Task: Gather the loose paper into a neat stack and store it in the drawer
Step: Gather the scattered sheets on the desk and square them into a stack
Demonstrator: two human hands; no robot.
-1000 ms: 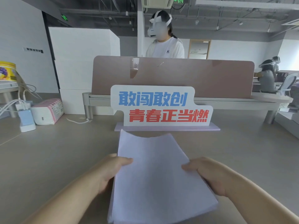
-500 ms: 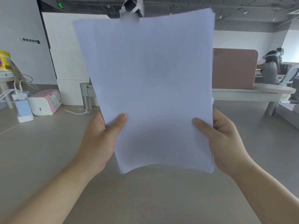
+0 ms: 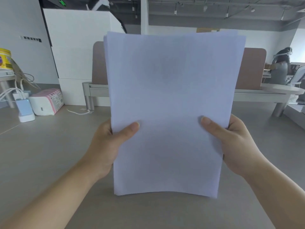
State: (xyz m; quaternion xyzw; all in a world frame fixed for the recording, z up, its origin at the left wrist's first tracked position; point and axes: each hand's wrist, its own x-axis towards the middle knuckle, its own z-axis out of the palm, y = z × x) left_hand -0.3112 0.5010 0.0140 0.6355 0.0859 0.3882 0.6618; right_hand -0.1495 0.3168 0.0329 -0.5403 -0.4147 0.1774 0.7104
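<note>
From the head camera: a thick stack of plain white paper sheets [image 3: 171, 100] stands upright in front of the person, filling the middle of the view, its bottom edge low over the smooth grey desk [image 3: 49, 154]; whether that edge touches the surface I cannot tell. The left hand [image 3: 107, 146] has a closed grip on the stack's left edge, thumb pressed across the front, fingers hidden behind the sheets. The right hand [image 3: 234, 146] clamps the right edge the same way, thumb on the front face. At the top the sheets are slightly uneven, a few edges peeking out at the left corner. Well off to the left on the desk sit a pink-and-white striped tissue pack [image 3: 47, 103] and, just beside it, a pale blue charger block [image 3: 24, 109] with white cables. Behind the paper runs a brown desk divider panel [image 3: 249, 68].
</note>
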